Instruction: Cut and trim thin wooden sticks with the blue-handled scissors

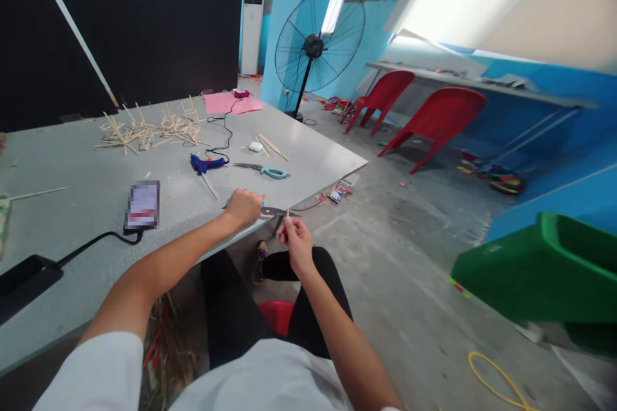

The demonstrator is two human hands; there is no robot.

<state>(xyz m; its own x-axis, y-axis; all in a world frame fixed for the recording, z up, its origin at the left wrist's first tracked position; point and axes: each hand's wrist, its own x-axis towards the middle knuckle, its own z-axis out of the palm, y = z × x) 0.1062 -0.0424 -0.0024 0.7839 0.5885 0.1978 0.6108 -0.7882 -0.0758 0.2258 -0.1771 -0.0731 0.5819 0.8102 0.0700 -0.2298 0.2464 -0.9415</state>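
The stick (288, 210) (thin, pale) pokes up from the right hand (297, 241).

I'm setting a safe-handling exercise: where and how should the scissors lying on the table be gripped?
Probably best by the light-blue handles, coming from the right: the scissors lie flat, handles toward the right and blades pointing left.

Can read no text, label, brand or number anywhere; blurred into blocks on the phone screen (143, 203); too small to make out on the blue-and-white packet (336, 195).
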